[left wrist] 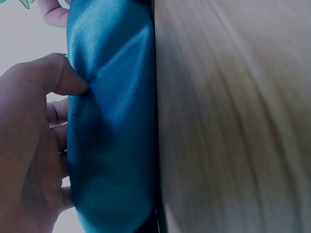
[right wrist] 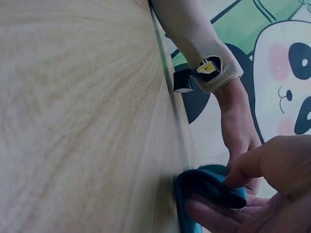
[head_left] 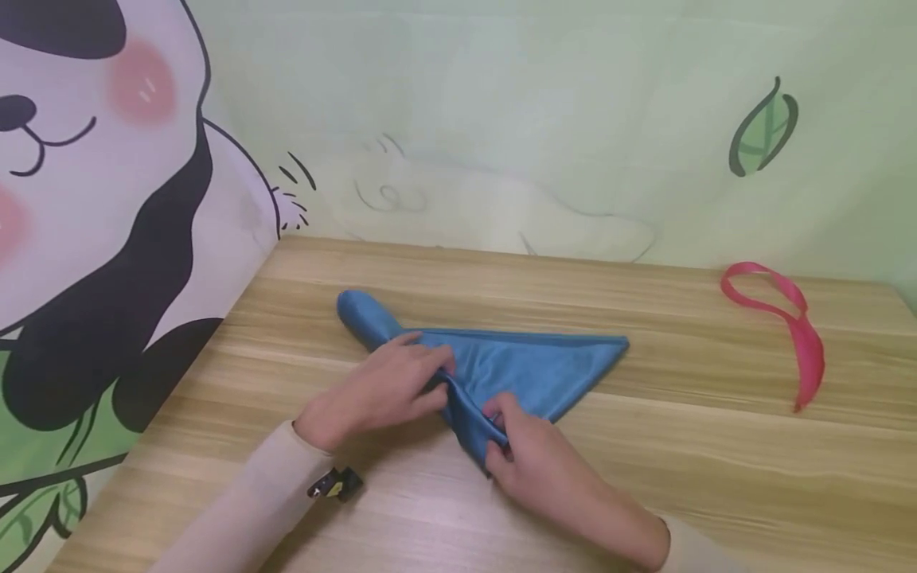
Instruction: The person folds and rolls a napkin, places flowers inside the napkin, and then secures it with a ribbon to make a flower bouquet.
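A shiny blue satin cloth (head_left: 530,370) lies on the table, its right part a flat triangle pointing right. Its near-left edge is rolled into a thick band that runs from a rounded end at the upper left to a lower end near the right hand. My left hand (head_left: 387,390) grips the middle of that roll; in the left wrist view its thumb presses into the cloth (left wrist: 114,131), with the other fingers behind. My right hand (head_left: 544,461) pinches the lower end between thumb and fingers. In the right wrist view the cloth's edge (right wrist: 209,187) curls over between them.
A pink ribbon (head_left: 809,358) with a loop at its far end lies at the table's right. The wooden table (head_left: 716,477) meets a pale green wall (head_left: 501,95) at the back. A panda picture (head_left: 236,175) covers the left side. A small black device (head_left: 337,483) sits at the left cuff.
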`<state>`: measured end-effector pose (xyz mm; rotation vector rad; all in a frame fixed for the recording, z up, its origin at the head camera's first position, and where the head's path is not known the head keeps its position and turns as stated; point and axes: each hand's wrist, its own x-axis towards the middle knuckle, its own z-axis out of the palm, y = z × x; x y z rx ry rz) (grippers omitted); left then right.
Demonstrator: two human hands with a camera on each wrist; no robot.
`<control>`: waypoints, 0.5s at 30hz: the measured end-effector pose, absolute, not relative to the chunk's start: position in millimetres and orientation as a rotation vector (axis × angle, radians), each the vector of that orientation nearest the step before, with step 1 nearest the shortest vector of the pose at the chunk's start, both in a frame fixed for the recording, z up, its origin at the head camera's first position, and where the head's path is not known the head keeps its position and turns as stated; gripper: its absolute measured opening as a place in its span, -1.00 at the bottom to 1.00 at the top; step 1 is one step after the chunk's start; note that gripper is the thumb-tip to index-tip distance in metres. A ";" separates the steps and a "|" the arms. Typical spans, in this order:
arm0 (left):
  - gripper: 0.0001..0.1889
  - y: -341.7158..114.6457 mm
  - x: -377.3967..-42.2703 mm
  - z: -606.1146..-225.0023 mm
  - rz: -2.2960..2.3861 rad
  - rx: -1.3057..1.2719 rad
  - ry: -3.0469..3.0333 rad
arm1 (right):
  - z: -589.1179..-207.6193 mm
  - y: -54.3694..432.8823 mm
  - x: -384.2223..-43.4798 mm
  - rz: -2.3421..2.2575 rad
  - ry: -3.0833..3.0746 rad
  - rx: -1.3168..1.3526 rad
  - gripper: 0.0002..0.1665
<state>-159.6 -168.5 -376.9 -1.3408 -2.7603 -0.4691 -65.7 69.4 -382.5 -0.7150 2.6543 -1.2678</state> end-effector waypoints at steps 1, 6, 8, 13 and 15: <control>-0.86 -168.8 -159.6 -377.0 -0.458 -1.333 -2.754 | -383.0 69.6 -66.6 -1.306 2.622 -0.716 -0.62; -0.85 -168.9 -160.7 -378.7 -0.399 -1.346 -2.712 | -385.2 70.7 -69.5 -1.402 2.514 -0.724 -0.53; -0.85 -168.2 -161.2 -379.9 -0.394 -1.357 -2.697 | -385.4 71.2 -70.2 -1.445 2.418 -0.674 -0.52; -0.86 -164.8 -161.5 -384.2 -0.401 -1.365 -2.666 | -387.0 73.0 -71.9 -1.509 2.233 -0.526 -0.52; -0.85 -163.6 -161.0 -386.6 -0.390 -1.356 -2.658 | -387.2 74.0 -72.8 -1.473 2.254 -0.533 -0.52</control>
